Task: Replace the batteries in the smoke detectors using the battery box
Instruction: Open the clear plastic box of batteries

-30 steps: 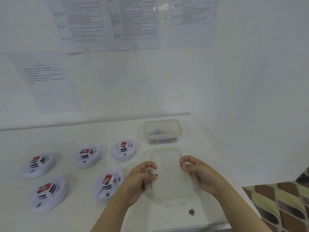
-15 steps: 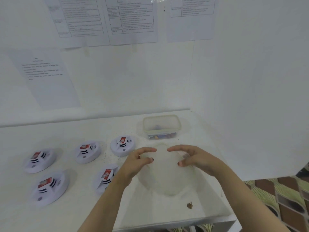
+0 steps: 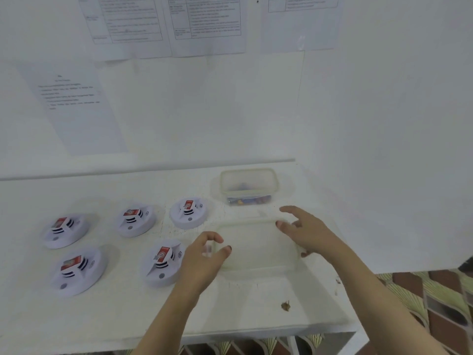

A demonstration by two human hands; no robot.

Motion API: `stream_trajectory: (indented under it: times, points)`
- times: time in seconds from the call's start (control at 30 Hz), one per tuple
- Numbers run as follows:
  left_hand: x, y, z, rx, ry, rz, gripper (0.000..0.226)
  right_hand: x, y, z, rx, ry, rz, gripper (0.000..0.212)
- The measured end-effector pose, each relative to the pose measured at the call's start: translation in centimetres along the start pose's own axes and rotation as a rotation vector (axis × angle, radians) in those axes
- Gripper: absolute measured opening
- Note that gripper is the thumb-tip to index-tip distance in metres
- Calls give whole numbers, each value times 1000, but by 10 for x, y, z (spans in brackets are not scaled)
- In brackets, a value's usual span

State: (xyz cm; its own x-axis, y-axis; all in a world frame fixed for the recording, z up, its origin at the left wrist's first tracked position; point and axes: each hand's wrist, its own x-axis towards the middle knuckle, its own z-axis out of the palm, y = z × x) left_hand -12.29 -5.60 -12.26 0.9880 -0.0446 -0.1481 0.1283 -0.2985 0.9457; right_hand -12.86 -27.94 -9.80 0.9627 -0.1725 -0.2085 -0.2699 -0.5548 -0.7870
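Note:
The clear battery box (image 3: 274, 184) stands open at the back of the white table, with colourful batteries in its bottom. Its translucent lid (image 3: 256, 248) lies flat on the table in front of it, long side left to right. My left hand (image 3: 202, 257) is at the lid's left edge with loosely curled fingers, and its thumb tip is at the rim. My right hand (image 3: 307, 233) hovers over the lid's right end with spread fingers. Several white smoke detectors lie face up on the left, each with a red battery showing; the nearest detector (image 3: 163, 262) is beside my left wrist.
A white wall (image 3: 384, 149) closes off the right side just past the box and lid. A small brown scrap (image 3: 285, 306) lies near the table's front edge (image 3: 256, 331). Printed sheets (image 3: 76, 106) hang on the back wall. Patterned floor shows at the lower right.
Both hands gripped the lid lengthwise, lifted and turned it, and it now lies crosswise on the table. The fingers have loosened from its edges. The view has tipped downward.

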Motion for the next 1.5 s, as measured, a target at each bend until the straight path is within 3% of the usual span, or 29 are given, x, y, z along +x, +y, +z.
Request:
stream_trajectory:
  times: [0.27, 0.37, 0.43, 0.53, 0.6, 0.7, 0.77, 0.87, 1.0, 1.17, 1.4, 1.47, 1.5]
  points:
    - [13, 5, -25, -114, -65, -53, 31, -29, 22, -18, 249, -1, -78, 18]
    - [16, 16, -40, -306, -134, -25, 42, -27, 16, -29, 430, -19, -106, 29]
    - [19, 25, -52, -405, -226, 38, 38, -24, 12, -40, 587, -106, -166, 34]
    - [31, 41, -70, -456, -346, 158, 41, -14, 2, -54, 638, -146, -267, 35]
    - [45, 53, -75, -384, -314, 230, 47, -1, -12, -60, 610, -59, -321, 31]
    - [72, 76, -72, -206, -128, 311, 20, 25, -39, -65, 576, 102, -437, 19]
    - [98, 93, -68, -90, -34, 347, 16, 51, -54, -69, 584, 200, -469, 14]
    - [143, 113, -60, -77, 23, 350, 15, 101, -69, -74, 573, 288, -401, 11]
    - [212, 127, -46, -145, 94, 227, 23, 173, -76, -71, 536, 238, -173, 16]
    - [284, 114, -30, -275, 7, -29, 38, 236, -67, -56, 425, 149, 34, 21]
    - [327, 72, -6, -222, -54, -160, 25, 270, -50, -41, 240, 89, 214, 38]
    - [329, 63, -3, -212, -103, -205, 10, 269, -44, -37, 237, 60, 238, 44]
    - [326, 60, -2, -163, -129, -204, 20, 267, -41, -36, 234, 52, 235, 48]
